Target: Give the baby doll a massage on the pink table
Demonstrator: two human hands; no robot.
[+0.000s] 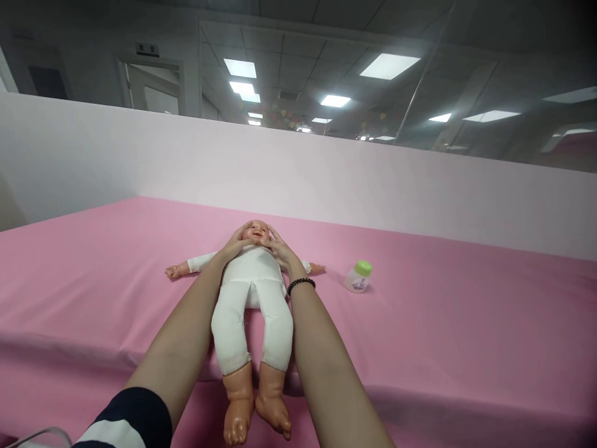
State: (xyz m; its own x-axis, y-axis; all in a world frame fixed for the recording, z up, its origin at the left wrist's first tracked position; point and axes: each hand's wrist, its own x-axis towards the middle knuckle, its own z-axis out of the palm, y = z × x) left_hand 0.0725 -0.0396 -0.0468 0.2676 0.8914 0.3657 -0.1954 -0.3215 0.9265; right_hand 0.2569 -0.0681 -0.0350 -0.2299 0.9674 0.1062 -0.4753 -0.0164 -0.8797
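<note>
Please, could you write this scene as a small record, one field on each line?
doll: white cloth doll with bare, smooth feet, face up, arms spread, feet toward the person
left hand: at the left side of the doll's head
right hand: at the right side; black beaded bracelet on wrist
bottle: small translucent bottle with green cap, right of doll, untouched
surface: smooth pink covering
</note>
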